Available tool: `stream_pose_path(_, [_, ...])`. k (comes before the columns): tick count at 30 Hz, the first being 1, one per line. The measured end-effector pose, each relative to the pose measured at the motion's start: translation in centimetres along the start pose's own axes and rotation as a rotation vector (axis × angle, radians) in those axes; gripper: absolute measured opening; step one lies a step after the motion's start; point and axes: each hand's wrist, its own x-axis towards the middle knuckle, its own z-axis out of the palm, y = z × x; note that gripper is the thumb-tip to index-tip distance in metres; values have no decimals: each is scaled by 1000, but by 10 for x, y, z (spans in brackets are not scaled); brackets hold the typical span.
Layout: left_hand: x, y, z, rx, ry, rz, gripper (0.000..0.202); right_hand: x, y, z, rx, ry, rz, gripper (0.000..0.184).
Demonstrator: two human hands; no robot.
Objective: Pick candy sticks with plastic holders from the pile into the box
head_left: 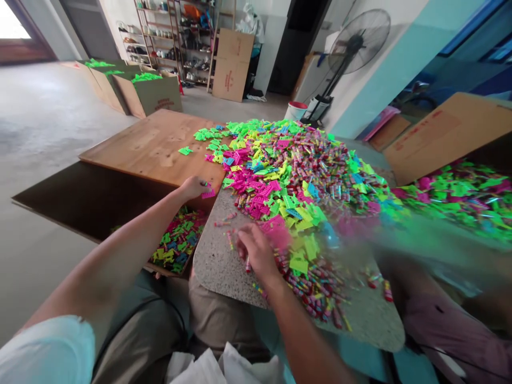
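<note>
My left hand (194, 188) is closed on a pink plastic piece (208, 193), above an open carton at the table's left edge. A bit of another colour shows at its fingertips, too small to name. My right hand (256, 249) rests low over the stone tabletop (218, 266), its fingers curled down. A small red-and-pink tube (248, 264) shows at those fingertips; whether they grip it is hard to see. Beside this hand lie loose tubes (226, 220) and a heap of pink plastic pieces (264, 197), with yellow pieces (306, 253) to the right.
The carton (188, 266) below my left arm holds mixed coloured pieces. A wooden board (160, 144) adjoins the stone top. A large mound of tubes (316, 154) covers the far side. At right, another person's arm (440, 256) is smeared by motion, near a tilted carton (448, 138).
</note>
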Motion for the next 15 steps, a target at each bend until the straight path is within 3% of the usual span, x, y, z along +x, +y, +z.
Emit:
stream_pose_path(3, [-60, -4, 12, -152, -60, -49, 30, 3, 3, 10, 114, 21, -20, 29])
stream_pose_path(5, [-101, -6, 23, -517, -141, -143, 37, 2, 5, 17, 187, 17, -21, 29])
stream_pose_path(8, [-151, -6, 37, -862, -205, -236, 38, -2, 7, 25, 275, 3, -20, 30])
stream_pose_path(11, [-178, 0, 44, -963, -234, -219, 35, -7, 8, 27, 300, -21, -18, 29])
stream_pose_path(15, [-193, 7, 44, -934, -196, -162, 34, -16, 4, 26, 271, -15, -43, 29])
